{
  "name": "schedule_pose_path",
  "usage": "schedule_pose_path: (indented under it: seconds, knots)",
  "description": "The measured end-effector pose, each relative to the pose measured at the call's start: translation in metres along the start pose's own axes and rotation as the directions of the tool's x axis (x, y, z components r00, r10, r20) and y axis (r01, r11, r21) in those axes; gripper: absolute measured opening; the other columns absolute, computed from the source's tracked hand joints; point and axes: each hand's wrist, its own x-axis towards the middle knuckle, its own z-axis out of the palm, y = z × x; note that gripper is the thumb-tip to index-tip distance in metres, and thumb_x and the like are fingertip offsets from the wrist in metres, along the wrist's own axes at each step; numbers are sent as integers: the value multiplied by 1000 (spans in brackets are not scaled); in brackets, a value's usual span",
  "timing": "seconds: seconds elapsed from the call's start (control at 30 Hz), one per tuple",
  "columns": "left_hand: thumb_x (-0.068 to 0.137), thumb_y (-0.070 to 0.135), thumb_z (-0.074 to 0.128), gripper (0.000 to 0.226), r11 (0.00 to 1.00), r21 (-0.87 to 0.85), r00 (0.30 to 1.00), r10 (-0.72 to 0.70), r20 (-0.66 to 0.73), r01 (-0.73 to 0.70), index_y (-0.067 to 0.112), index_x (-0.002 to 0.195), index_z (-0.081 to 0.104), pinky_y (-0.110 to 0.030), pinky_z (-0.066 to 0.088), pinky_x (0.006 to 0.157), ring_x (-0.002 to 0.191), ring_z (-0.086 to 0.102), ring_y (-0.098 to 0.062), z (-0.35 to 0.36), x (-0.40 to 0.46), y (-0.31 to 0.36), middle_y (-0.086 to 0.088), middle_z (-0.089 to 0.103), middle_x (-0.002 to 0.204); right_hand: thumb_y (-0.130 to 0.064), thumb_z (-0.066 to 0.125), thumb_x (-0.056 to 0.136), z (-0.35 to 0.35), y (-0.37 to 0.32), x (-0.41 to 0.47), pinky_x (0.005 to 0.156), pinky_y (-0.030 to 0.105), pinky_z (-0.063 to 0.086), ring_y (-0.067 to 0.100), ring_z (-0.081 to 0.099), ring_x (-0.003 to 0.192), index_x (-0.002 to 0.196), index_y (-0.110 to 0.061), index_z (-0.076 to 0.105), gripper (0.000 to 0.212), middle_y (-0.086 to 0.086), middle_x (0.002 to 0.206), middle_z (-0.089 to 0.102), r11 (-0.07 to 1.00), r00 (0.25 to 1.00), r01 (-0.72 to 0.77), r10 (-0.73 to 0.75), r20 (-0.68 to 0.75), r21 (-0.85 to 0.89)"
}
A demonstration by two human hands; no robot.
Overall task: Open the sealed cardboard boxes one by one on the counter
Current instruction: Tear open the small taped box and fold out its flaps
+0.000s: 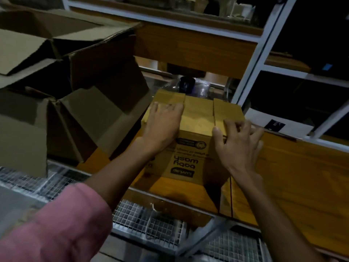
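Fingers (166,108) of the left hand (162,125) lie nearly straight and spread flat on the top of the small box (196,118), pressing its left part and curling around nothing. To the left of these fingers, well apart, stand the opened boxes (75,87), flaps raised and stacked against each other; below them a pink sleeve (56,227) covers the left upper arm. The small box sits on the wooden counter (302,176) between the two hands, its top flaps closed, with a pale strip of tape (198,108) running front to back between the fingers of either hand (the print on its near face reads upside down, "body wash"). Just beyond the box stands a dark cup (187,85). The right hand (238,142) has bent fingers; their tips rest on the right flap at the box's near right corner, thumb at the flap's edge. Whether they pinch the flap cannot be told. Below the counter edge runs wire mesh (151,220).
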Motion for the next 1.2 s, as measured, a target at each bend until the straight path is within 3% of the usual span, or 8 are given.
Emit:
schedule_pose_path:
  seconds: [0.13,0.23,0.3,0.4,0.53,0.67,0.87,1.2]
  knots:
    - [97,24,48,12,994,-47,980,104,172,-97,19,108,49,-51,41,100,107,57,-30,-9,29,1,-8,64,110,-47,39,97,-3,-28,-10,97,55,30,34,36,117,125,-29,58,38,6,133,49,993,995,-101,101,2,66]
    - [97,31,41,19,991,-92,963,118,243,-98,18,110,48,-52,39,101,115,52,-30,-13,42,-9,-9,63,116,-30,55,96,-16,-67,-19,100,55,34,33,48,109,109,-22,69,21,5,117,62,997,989,55,-48,-138,52]
    - [97,32,41,22,991,-80,965,124,230,-109,18,112,49,-50,40,100,116,52,-29,-10,44,-17,-8,63,118,-22,54,97,-17,-95,-20,90,46,44,29,53,102,108,-15,69,20,7,109,63,958,978,204,-190,-84,203]
    - [97,34,43,25,988,-59,962,151,229,-141,18,114,50,-48,40,99,118,52,-28,-10,47,-23,-6,62,119,-21,47,101,-14,-111,-3,86,45,48,25,54,101,111,-11,63,21,7,111,56,877,991,46,-101,89,479]
    - [96,38,39,32,986,-40,951,168,261,-163,22,122,50,-47,41,98,120,52,-25,-15,49,-24,-3,63,126,-33,45,103,-14,-89,22,103,46,39,31,46,130,140,-13,48,43,11,155,34,950,951,-205,136,279,235]
    - [95,44,29,46,965,40,921,234,310,-259,21,128,51,-47,40,94,121,49,-25,-15,54,-28,-4,59,134,-40,45,96,-16,-41,40,116,55,22,39,27,144,141,-10,48,54,20,154,37,958,952,-288,285,113,10]
    - [95,48,30,52,959,45,929,257,266,-278,18,128,57,-46,39,90,116,48,-25,-10,52,-30,-4,58,132,-40,36,105,-6,0,46,81,42,49,39,61,99,118,-3,59,45,18,105,66,767,760,-627,561,327,140]
    - [92,49,30,58,966,43,928,231,292,-254,13,126,59,-49,39,92,113,48,-30,-11,55,-25,-11,59,126,-39,38,107,-12,-1,27,64,37,48,32,62,84,106,-7,67,43,11,90,64,667,736,-675,639,223,316]
